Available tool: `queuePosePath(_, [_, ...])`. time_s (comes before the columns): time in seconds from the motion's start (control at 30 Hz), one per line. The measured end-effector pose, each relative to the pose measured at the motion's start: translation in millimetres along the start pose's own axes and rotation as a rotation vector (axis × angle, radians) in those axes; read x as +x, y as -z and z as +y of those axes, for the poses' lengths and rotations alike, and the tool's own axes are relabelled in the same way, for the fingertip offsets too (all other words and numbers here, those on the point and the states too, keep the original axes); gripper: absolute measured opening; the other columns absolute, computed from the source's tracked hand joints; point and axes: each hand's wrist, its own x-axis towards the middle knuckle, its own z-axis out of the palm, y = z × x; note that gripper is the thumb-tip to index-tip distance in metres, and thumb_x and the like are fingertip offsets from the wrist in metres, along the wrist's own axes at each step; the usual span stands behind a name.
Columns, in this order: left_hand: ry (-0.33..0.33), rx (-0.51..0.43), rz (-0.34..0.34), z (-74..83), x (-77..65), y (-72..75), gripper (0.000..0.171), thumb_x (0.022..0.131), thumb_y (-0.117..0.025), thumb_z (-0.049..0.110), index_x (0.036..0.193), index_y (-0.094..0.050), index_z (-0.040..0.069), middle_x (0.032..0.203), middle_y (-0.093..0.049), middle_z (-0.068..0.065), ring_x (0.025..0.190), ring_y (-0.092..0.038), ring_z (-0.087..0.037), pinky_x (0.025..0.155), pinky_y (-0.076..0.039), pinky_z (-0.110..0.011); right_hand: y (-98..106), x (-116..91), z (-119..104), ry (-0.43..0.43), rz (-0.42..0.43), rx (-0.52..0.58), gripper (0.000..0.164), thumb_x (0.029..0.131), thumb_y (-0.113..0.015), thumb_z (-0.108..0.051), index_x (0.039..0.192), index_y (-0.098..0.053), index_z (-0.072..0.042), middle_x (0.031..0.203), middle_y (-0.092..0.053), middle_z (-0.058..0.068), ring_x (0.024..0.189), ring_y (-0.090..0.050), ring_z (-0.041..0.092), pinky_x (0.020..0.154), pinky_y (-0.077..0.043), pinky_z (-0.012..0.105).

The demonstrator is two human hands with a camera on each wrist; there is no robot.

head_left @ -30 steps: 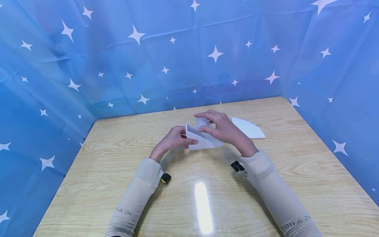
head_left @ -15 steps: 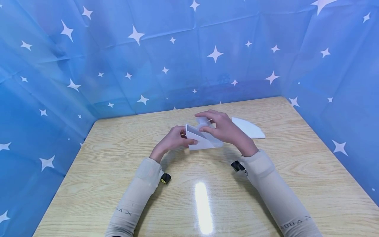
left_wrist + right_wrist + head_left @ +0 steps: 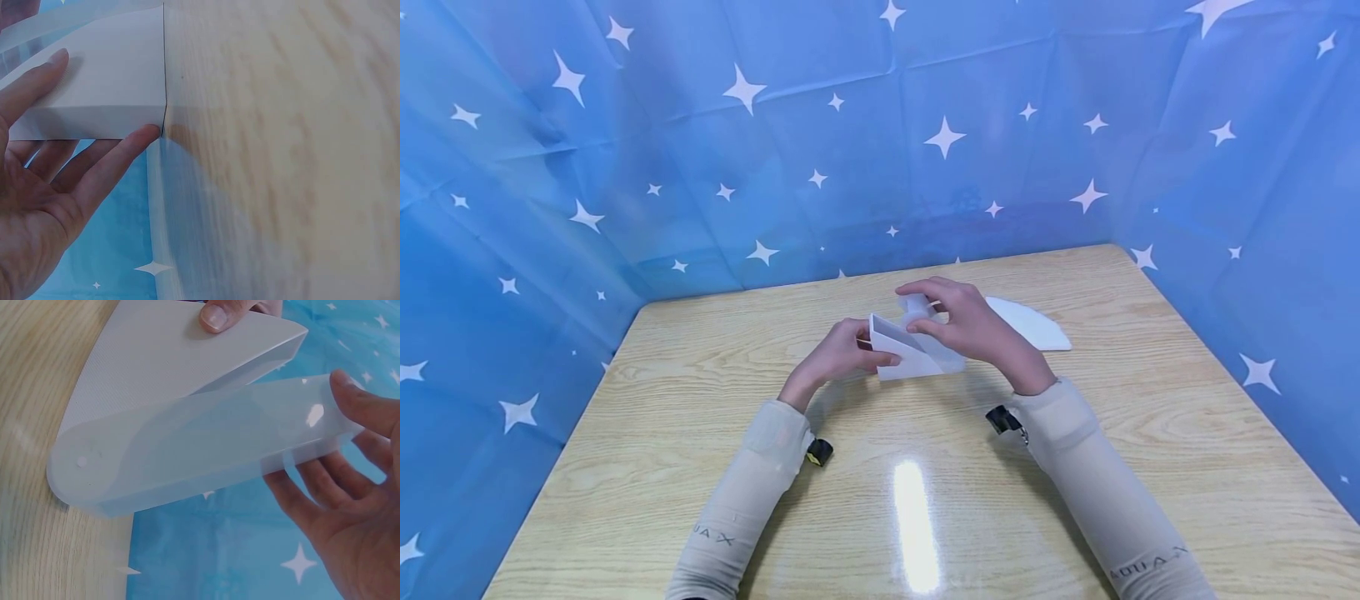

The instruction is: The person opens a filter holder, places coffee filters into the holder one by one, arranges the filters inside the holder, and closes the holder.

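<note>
My left hand grips a white wedge-shaped case with a curved corner, thumb on the near face and fingers underneath in the left wrist view. A long translucent sleeve-like piece with a rounded end is held in my right hand, between the thumb on top and the fingers below. Its rounded end, marked by a small pale dot, overlaps the narrow end of the case. From there the two parts spread apart in a V, with the case's open side facing the translucent piece. Both stand close over the table.
Just behind my right wrist, a flat white fan-shaped piece lies on the wood-grain table. A blue curtain with white stars hangs at the back and both sides. Small black cameras sit at both wrists.
My right hand has shifted very slightly to the right with the translucent piece, away from the case's open side. The left hand and the case have stayed in place.
</note>
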Motion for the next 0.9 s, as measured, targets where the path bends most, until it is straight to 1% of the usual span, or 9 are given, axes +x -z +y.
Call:
queuePosePath(0.27, [-0.006,0.005,-0.004,-0.8,0.7,0.5,0.035,0.090,-0.083,0.020,0.123,-0.072,0.013,0.113,-0.077,-0.011,0.094,-0.076,-0.024,0.077,-0.064,-0.050,2.5,-1.1,-4.1,-0.014,-0.011,0.007,0.047,0.093,-0.077,-0.008,0.137,-0.064,-0.008,0.134,-0.067,0.013,0.114,-0.068,0.031,0.093,-0.061,0.047])
queuePosePath(0.53, [0.001,0.005,-0.002,-1.4,1.5,0.5,0.036,0.089,-0.084,0.020,0.122,-0.072,0.012,0.113,-0.077,-0.011,0.093,-0.075,-0.021,0.079,-0.064,-0.051,4.7,-1.2,-4.1,-0.028,-0.019,0.001,0.046,0.093,-0.077,-0.008,0.137,-0.063,-0.007,0.135,-0.067,0.014,0.115,-0.068,0.031,0.092,-0.061,0.049])
queuePosePath(0.9, [-0.005,0.001,-0.001,-0.9,1.1,-0.1,0.034,0.089,-0.083,0.020,0.121,-0.073,0.012,0.111,-0.077,-0.011,0.091,-0.074,-0.020,0.077,-0.064,-0.051,6.8,-0.7,-4.3,-0.045,-0.033,0.002,0.046,0.093,-0.078,-0.008,0.137,-0.063,-0.008,0.133,-0.068,0.012,0.114,-0.068,0.030,0.094,-0.061,0.049])
